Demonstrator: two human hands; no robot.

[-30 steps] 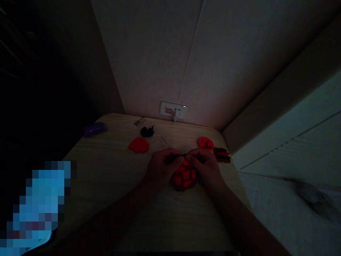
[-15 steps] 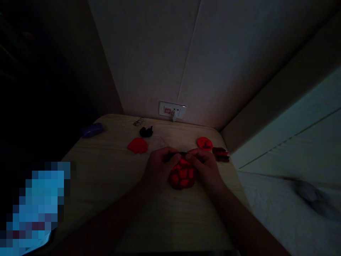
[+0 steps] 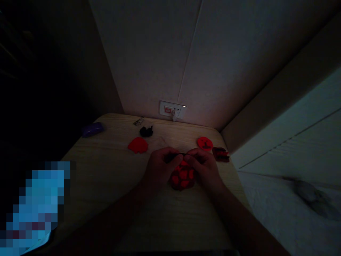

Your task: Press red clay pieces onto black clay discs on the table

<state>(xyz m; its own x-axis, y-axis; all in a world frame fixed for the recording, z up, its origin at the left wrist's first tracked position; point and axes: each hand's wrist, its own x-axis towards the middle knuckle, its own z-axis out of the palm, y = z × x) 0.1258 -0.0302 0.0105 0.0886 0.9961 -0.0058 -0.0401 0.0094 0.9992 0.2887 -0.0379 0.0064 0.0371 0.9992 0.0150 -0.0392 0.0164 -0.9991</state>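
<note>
1. While the fingers (image 3: pixel 176 162) of left hand (image 3: pixel 159 167) and right hand (image 3: pixel 207 168) pinch a round red-and-black disc (image 3: pixel 182 175) by its far rim, it sits well inside both side edges.
2. Pale wood-grained bench (image 3: pixel 106 177); dim panelled wall (image 3: pixel 149 53) behind.

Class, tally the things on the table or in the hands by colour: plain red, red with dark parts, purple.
Plain red: 1 (notched piece)
Red with dark parts: 3 (patterned piece, round piece, striped piece)
Purple: 1 (packet)
Total: 5
</note>
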